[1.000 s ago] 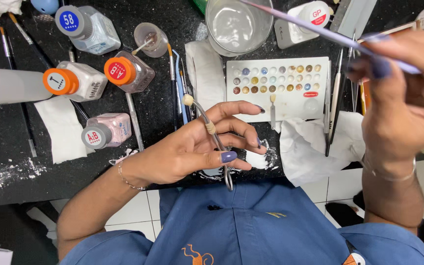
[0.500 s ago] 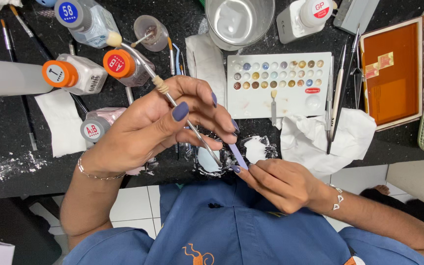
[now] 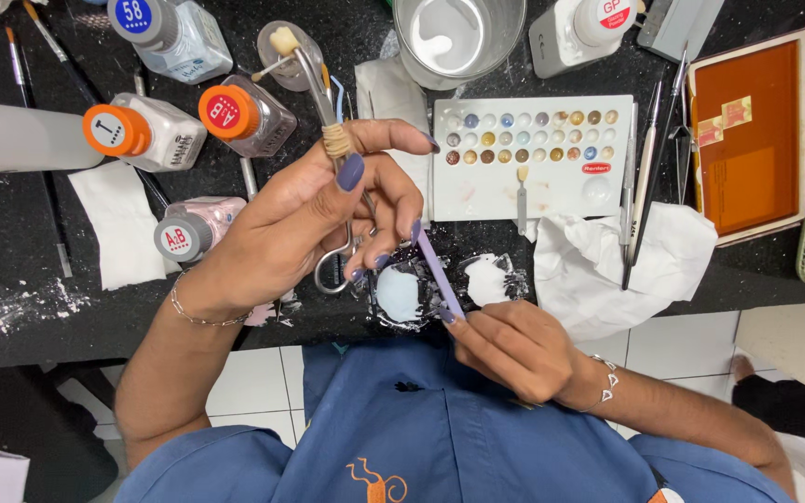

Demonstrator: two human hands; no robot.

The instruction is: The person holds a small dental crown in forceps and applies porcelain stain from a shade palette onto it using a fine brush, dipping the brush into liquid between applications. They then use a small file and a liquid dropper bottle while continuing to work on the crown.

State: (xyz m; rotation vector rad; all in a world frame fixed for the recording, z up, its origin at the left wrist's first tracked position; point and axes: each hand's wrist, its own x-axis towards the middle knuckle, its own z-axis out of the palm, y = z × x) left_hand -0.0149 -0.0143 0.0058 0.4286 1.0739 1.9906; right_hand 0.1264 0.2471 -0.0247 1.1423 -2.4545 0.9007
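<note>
Forceps (image 3: 333, 140) sit clamped in left hand (image 3: 314, 219); right hand (image 3: 514, 349) pinches one purple brush (image 3: 440, 270). Two white dabs lie on bench (image 3: 20, 270); both hands have shifted slightly rightward since earlier.

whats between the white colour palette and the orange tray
In the head view, thin metal instruments lie between the white palette and the orange tray, tips on crumpled tissue.

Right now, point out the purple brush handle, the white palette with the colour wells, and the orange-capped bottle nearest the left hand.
purple brush handle (image 3: 437, 270), head view, mid-shaft.
white palette (image 3: 561, 191), head view, bare lower area.
orange-capped bottle (image 3: 225, 109), head view, cap top.
</note>
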